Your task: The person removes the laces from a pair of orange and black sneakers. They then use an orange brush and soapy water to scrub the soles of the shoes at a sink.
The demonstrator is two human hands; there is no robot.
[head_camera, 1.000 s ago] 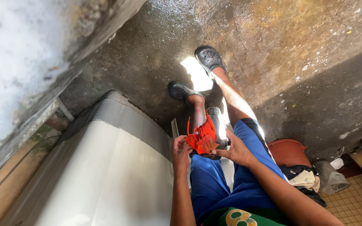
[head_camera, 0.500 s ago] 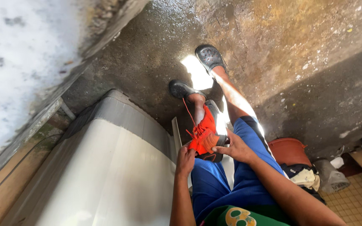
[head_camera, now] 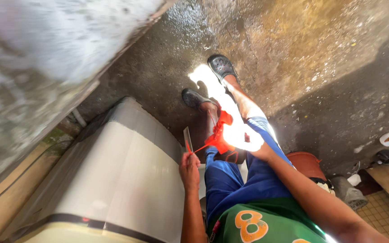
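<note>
Fingers of my left hand (head_camera: 189,168) pinch a string of the red cloth (head_camera: 219,132); my right hand (head_camera: 258,150) (lost in glare) grips its other side, above my blue shorts (head_camera: 230,184).

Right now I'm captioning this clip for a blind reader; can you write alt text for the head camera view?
Seen from above, a standing person stretches a small red garment between both hands, the left hand pulling a thin strap and the right hand in bright glare. They wear blue shorts and dark shoes on a wet concrete floor, beside a white appliance.
</note>
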